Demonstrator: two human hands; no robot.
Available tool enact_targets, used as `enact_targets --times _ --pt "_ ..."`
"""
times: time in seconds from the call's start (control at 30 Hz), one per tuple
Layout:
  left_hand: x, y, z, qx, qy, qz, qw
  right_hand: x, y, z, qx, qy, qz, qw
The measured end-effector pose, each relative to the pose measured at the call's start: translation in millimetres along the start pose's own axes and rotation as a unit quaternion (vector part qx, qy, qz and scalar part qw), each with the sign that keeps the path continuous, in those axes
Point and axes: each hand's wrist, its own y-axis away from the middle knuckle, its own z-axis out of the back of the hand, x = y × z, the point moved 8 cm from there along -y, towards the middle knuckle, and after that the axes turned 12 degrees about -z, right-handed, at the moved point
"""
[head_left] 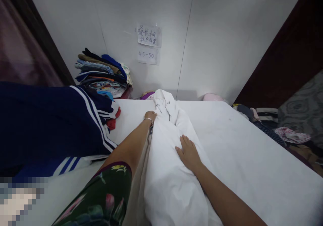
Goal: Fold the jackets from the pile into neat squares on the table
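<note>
A white zip-up jacket (171, 172) lies lengthwise on the white table, its collar at the far end and its front zip showing below the collar. At the jacket's left shoulder edge, my left hand (150, 115) is closed on the fabric, with the fingertips partly hidden. My right hand (188, 153) rests flat on the jacket's chest, fingers extended and thumb apart. Along the left side of the jacket, a beige layer shows under my left forearm.
Dark navy clothes with white stripes (50, 118) are heaped on the left. Behind them rises a stack of folded clothes (101, 74). Paper signs (148, 36) hang on the wall. More garments (292, 135) lie beyond the right edge of the table (234, 145).
</note>
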Motion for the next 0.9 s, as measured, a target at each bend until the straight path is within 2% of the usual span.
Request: enact_targets --times 0.3,0.47,0.57,0.63,0.7,0.77,0.83,0.9 --pt "-1 29 29 -0.008 0.041 0.051 0.998 -6 -2 -5 -0.004 -0.035 -0.001 0.999" --pt "-22 68 40 -0.027 0.044 -0.010 0.999 -13 -8 1 0.032 -0.107 -0.027 0.993" --pt "-28 104 31 -0.010 0.025 -0.055 0.998 -13 -12 9 0.097 -0.129 -0.050 0.986" --pt "-26 125 21 0.015 0.018 -0.064 0.998 -10 -9 18 0.111 -0.121 -0.059 0.985" --pt "-21 139 17 0.029 0.018 -0.058 0.998 -2 1 30 0.089 -0.107 -0.033 0.990" --pt "-15 148 20 0.029 0.025 -0.039 0.998 12 20 31 0.094 -0.093 0.037 0.990" --pt "-8 159 26 0.023 0.036 -0.013 0.999 24 45 22 0.146 -0.079 0.108 0.980" --pt "-2 177 31 0.025 0.056 0.021 0.998 25 62 14 0.197 -0.081 0.132 0.968"
